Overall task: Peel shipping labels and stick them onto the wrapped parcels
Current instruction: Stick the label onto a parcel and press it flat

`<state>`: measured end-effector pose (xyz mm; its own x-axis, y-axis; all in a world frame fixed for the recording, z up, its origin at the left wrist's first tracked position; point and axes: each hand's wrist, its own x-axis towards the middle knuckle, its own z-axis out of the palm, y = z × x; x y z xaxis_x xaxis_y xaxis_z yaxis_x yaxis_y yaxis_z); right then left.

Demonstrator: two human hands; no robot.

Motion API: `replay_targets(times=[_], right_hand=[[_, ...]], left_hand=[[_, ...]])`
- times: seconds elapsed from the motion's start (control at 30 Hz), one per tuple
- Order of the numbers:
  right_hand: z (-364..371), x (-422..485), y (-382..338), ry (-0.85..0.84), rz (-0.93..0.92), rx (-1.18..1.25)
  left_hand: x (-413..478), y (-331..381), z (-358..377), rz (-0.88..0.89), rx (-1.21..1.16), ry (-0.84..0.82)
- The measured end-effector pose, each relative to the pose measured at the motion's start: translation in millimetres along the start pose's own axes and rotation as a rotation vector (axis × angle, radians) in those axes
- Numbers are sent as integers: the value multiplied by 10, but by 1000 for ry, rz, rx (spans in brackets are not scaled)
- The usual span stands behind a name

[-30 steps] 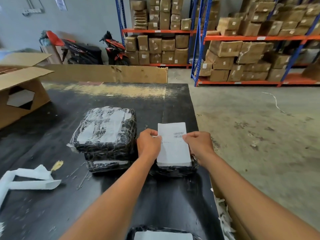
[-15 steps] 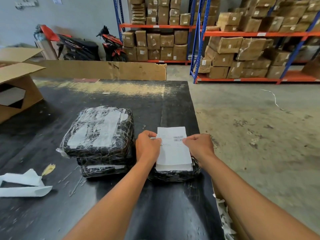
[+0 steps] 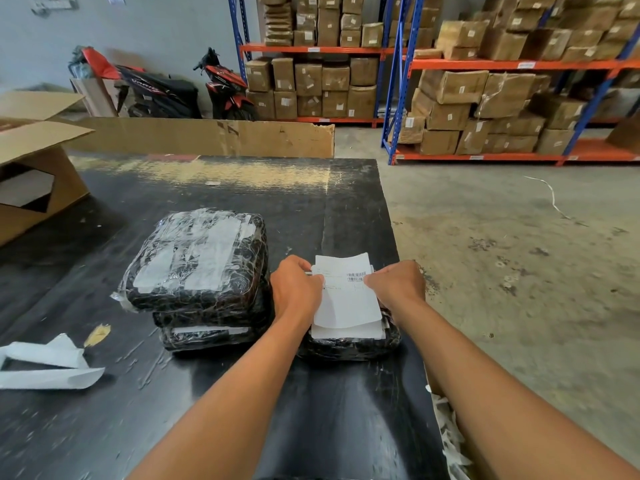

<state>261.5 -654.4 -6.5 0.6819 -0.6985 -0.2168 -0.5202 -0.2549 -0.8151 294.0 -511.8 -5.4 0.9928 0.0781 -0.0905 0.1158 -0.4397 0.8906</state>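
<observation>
Together, left hand (image 3: 296, 292) and right hand (image 3: 396, 287) pinch the label (image 3: 346, 299).

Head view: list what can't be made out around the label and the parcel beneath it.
- Print on the label: too small, blurred.
- Fingertips of left hand and right hand: hidden behind their own knuckles.
- Top of the parcel: covered by the label and hands.
- Whether the backing is peeled: cannot tell.

View: single, head-worn, wide-angle.
Position: above and behind left hand (image 3: 296, 294) and right hand (image 3: 396, 289); forearms enter from bottom edge.
Facing: forward and down over table (image 3: 329, 427); racking (image 3: 485, 65) far beyond hands.
Range: close; hands mid-frame, either side of label (image 3: 346, 299).
</observation>
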Motion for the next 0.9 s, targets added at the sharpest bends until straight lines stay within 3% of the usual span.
replay_targets(times=[0.43,0.9], right_hand=[[15,0,-10,8,-7,-18],[-12,50,-4,-28,-120,-134]], left_hand=[[12,59,-13,-69,-102,10],[15,45,-24,-55,37,-3]])
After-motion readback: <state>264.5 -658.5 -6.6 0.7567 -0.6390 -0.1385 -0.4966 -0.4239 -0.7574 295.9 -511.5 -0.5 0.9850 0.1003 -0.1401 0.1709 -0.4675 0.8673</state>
